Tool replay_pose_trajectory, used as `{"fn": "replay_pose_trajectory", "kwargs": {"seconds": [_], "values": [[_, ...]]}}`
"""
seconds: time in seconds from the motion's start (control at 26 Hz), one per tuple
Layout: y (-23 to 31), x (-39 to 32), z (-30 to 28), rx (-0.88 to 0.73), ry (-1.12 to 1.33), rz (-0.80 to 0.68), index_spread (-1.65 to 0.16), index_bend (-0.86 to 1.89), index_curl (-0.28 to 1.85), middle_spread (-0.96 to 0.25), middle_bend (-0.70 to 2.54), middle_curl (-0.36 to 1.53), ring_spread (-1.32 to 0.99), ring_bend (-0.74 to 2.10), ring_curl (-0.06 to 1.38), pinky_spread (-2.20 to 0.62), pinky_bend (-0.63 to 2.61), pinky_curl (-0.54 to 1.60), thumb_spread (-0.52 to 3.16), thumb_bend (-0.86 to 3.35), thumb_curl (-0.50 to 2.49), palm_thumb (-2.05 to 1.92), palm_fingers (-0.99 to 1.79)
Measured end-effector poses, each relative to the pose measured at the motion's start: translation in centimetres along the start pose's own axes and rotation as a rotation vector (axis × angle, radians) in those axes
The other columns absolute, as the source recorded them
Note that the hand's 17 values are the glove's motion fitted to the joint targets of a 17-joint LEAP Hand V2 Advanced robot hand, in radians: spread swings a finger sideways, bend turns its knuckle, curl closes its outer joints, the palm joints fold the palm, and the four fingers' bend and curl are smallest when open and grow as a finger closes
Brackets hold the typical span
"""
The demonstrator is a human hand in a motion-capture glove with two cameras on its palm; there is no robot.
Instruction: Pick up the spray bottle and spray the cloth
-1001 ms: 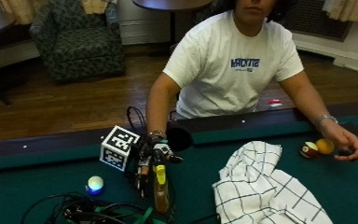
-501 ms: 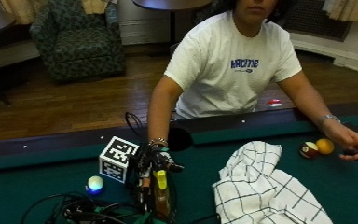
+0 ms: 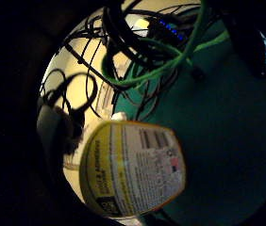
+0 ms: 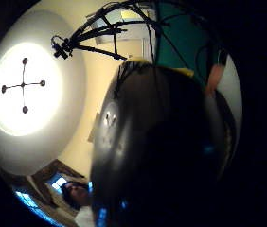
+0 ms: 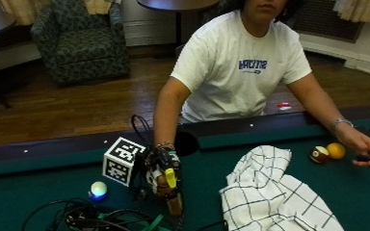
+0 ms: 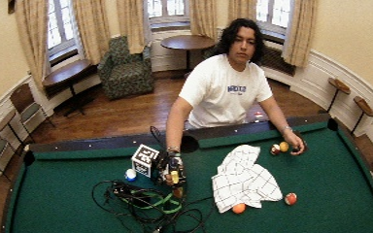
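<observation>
2 steps make up the task, and only the 1st appears underway. In the outside view the gloved right hand (image 5: 161, 169) is wrapped around the spray bottle (image 5: 171, 192), its grip clamped on the upper part near the yellow trigger piece, the amber body hanging below toward the green tabletop (image 5: 37, 192). Whether the bottle base is clear of the felt or touching it cannot be told. The little finger side palm view shows the bottle's printed label close to the palm, with a tangle of cables (image 5: 88, 216) beyond. The checked cloth (image 5: 271, 192) lies crumpled on the tabletop, beside the bottle but apart from it. No spray is seen on the cloth. Judged remaining: bring the nozzle toward the cloth and squeeze the trigger. The bare left hand (image 5: 364, 149) rests near 2 billiard balls (image 5: 327, 152), away from the work.
</observation>
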State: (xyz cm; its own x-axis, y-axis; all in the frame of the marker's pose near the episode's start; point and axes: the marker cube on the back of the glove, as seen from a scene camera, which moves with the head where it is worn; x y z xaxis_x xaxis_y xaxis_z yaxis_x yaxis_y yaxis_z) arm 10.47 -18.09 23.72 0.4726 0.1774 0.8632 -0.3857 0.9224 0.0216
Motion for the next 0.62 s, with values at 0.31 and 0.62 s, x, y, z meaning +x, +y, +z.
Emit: {"fn": "replay_pose_trajectory", "kwargs": {"seconds": [0.31, 0.62], "values": [[2.6, -8.7, -3.0, -0.107, 0.023, -0.207, -0.25, 0.39, 0.46, -0.19, 0.56, 0.52, -0.21, 0.69, 0.45, -0.22, 0.44, 0.39, 0.57, 0.01, 0.57, 0.94, 1.42], [6.5, -19.9, -3.3, -0.326, -0.015, -0.339, -0.23, 0.44, 0.51, -0.20, 0.60, 0.54, -0.21, 0.71, 0.47, -0.26, 0.47, 0.41, 0.44, -0.01, 0.63, 0.97, 1.39]]}}
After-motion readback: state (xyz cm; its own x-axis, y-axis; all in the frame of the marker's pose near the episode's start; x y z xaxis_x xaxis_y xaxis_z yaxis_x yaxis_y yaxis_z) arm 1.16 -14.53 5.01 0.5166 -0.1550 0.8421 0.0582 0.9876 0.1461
